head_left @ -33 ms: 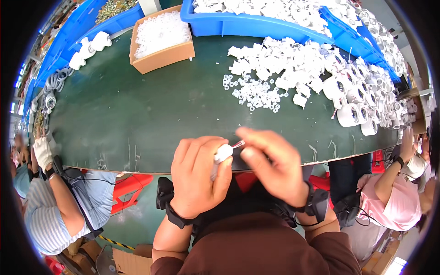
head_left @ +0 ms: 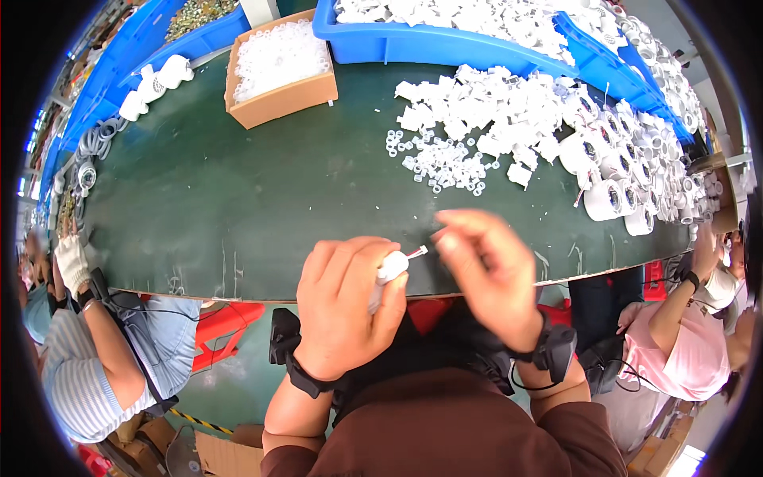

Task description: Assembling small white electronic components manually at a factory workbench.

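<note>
My left hand (head_left: 347,306) is closed around a small white plastic part with a rounded end (head_left: 393,264). Short red and pale wires come out of its top and finish in a small white plug (head_left: 418,252). The rest of this part is hidden in my palm. To the right of the plug, my right hand (head_left: 494,278) hovers apart from it, slightly blurred. Its fingers are curved with a gap between thumb and forefinger, and I see nothing held there. Both hands are over the near edge of the green table (head_left: 262,199).
Beyond my hands lie small clear rings (head_left: 449,163), a heap of white plastic pieces (head_left: 485,103) and white round housings (head_left: 604,199). A cardboard box (head_left: 286,107) of translucent parts and a blue bin (head_left: 445,44) stand behind. Co-workers sit at both sides, one wearing a white glove (head_left: 72,262).
My right hand has moved away to the right from the wires and plug. My left hand, still around the white part, has shifted very slightly right.
</note>
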### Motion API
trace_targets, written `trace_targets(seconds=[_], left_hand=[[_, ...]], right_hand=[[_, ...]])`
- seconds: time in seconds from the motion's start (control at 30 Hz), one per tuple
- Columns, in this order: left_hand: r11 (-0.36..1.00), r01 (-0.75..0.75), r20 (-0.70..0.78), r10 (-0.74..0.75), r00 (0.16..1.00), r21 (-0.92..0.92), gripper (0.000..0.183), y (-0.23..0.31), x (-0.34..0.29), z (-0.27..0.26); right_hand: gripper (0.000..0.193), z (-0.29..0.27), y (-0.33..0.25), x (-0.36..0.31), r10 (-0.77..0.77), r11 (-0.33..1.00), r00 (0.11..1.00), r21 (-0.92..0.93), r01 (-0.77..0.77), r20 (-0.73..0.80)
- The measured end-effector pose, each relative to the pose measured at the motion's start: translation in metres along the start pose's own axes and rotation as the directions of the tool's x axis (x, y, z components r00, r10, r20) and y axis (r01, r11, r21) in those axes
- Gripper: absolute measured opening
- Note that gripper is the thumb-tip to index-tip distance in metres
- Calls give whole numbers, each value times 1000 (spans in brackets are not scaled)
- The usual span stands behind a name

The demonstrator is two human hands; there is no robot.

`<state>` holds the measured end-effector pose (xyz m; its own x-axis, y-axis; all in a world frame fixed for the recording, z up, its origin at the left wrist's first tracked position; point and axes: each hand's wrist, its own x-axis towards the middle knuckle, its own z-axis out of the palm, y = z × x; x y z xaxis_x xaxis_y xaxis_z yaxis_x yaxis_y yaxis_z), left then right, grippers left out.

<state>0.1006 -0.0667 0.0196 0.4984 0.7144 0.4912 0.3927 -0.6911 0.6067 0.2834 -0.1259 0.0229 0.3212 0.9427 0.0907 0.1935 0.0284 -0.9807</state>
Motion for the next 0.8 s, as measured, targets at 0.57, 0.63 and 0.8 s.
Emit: trace_targets(seconds=[0.57,0.63,0.8], left_hand=[[999,28,47,-30,998,34,32,9,6,5],[998,38,88,-43,995,57,28,12,8,5],[999,39,48,-41,998,23,35,9,8,10]], right_hand=[[10,-44,11,25,140,989,990,51,-140,-5],[12,-33,-12,14,213,963,976,157,-219,51],[18,-14,-12,5,44,960,973,259,-105,229]])
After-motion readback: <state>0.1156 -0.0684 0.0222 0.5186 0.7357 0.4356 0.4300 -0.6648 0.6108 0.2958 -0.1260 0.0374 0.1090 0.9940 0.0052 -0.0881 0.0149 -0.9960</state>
